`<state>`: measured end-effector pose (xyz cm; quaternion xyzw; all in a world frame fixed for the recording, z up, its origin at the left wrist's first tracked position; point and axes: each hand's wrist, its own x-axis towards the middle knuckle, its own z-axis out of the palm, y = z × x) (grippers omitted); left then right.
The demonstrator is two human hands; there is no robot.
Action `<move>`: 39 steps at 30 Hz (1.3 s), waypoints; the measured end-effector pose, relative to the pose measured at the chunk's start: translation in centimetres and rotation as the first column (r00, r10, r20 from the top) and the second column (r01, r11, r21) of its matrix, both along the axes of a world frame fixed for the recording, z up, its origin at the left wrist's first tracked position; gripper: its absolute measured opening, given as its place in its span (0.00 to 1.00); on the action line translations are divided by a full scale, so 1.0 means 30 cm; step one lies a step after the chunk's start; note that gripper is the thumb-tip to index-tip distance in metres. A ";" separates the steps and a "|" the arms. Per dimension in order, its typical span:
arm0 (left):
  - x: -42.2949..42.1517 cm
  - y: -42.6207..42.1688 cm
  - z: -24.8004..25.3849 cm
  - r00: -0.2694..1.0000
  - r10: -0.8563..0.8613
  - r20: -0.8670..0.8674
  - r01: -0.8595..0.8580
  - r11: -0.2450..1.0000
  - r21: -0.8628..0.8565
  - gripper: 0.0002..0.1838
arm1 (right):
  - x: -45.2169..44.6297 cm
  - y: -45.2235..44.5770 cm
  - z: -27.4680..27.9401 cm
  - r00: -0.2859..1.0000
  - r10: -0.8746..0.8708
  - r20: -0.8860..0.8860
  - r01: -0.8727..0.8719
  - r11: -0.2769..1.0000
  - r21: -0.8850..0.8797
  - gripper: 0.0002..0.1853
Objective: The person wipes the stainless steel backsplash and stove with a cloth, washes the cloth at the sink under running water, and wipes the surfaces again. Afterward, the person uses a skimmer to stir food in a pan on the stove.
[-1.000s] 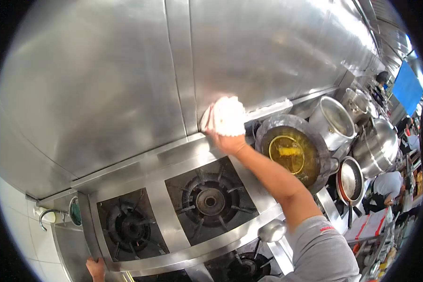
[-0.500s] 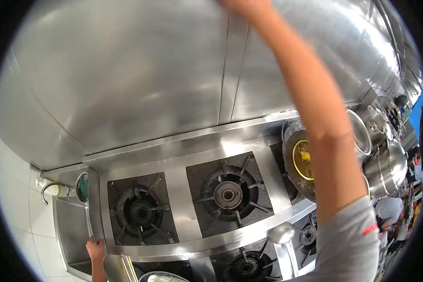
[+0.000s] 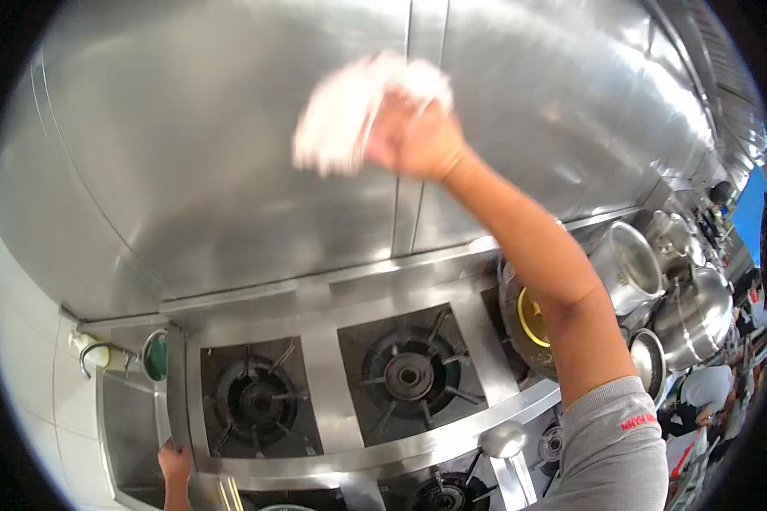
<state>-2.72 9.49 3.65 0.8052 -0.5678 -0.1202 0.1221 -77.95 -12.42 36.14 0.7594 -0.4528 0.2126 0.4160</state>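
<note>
My right hand is raised against the stainless steel wall panel. It is closed on a white-pink cloth, blurred by motion and spread out to the left of the fingers. Low on the left, my left hand grips the raised metal edge between the sink and the stove. Below the wall stands the stove, with a burner on the left and another burner in the middle.
A sink with a faucet and a green-lined strainer lies left. On the right are a wok partly behind my arm, a tall pot and a round pot. A ladle rests in front. People work at far right.
My right hand has come down from the top edge of the view, bringing the cloth into sight. My left hand stays at the metal edge. The view has tilted slightly upward.
</note>
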 end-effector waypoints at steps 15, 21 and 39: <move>-0.035 0.024 -0.025 0.999 0.014 0.039 0.001 0.932 -0.363 0.21 | 0.910 -0.207 0.793 0.988 0.127 -0.084 -0.148 0.926 -0.348 0.29; -0.070 0.010 0.058 0.987 0.135 -0.089 -0.139 0.989 -0.048 0.28 | 0.424 -0.177 1.008 0.997 0.019 0.070 0.026 0.810 -0.586 0.34; -0.054 0.042 0.081 0.934 -0.125 -0.335 0.107 0.992 -0.071 0.45 | 0.804 -0.212 0.961 0.841 0.055 0.537 0.155 0.929 -0.337 0.36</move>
